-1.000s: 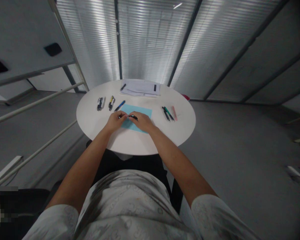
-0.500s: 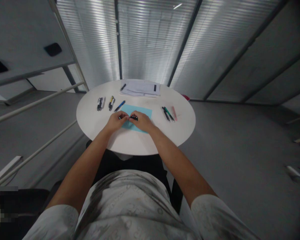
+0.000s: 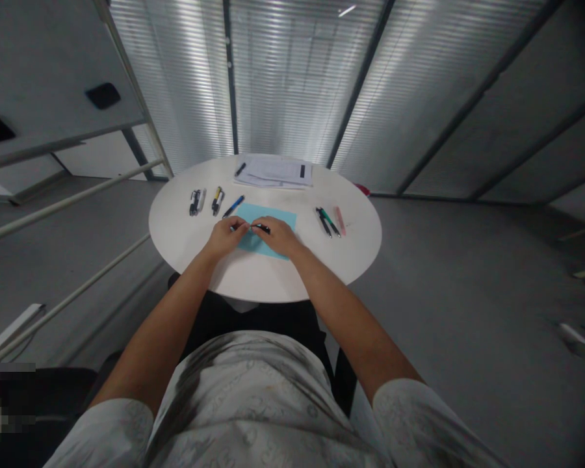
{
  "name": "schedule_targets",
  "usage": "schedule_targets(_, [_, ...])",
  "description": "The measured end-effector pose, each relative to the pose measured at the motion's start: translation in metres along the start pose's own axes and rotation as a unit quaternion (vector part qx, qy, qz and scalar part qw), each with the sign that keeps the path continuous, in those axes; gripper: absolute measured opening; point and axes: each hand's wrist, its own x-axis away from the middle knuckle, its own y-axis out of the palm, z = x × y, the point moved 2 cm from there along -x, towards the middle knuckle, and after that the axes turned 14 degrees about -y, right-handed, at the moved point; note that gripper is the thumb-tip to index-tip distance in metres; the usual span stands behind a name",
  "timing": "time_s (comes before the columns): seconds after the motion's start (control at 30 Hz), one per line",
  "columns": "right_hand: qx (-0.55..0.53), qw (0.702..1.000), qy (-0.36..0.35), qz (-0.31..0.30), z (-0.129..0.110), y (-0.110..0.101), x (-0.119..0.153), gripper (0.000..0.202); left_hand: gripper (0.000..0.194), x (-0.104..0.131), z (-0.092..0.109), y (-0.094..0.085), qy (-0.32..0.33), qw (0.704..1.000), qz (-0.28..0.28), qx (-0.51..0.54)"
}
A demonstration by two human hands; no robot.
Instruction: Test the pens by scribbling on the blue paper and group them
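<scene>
My left hand [image 3: 227, 235] and my right hand [image 3: 277, 235] meet fingertip to fingertip over a light blue sheet [image 3: 268, 211] on the white round table. Between the right fingers is a black pen part [image 3: 262, 228]. The left fingers pinch another dark pen piece [image 3: 234, 227], mostly covered by them. A thin dark line joins the two at the fingertips; its detail is too small to tell. Just beyond the left hand lies a blue pen [image 3: 233, 206].
Papers [image 3: 273, 172] lie at the table's far side. Black-and-white pens [image 3: 195, 203] and yellow-topped pens [image 3: 218, 201] are at left. On the right rest a black pen [image 3: 323, 222], a green pen [image 3: 330, 221] and a pink strip [image 3: 340, 221].
The fingertips of my two hands have shifted slightly apart, and more of the black pen part shows at the right fingers.
</scene>
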Motion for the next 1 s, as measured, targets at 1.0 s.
schedule_targets(1.0, [0.043,0.998,0.055,0.003,0.008,-0.002,0.002,0.023,0.03,0.002,-0.008,0.01,-0.005,0.967,0.053,-0.249])
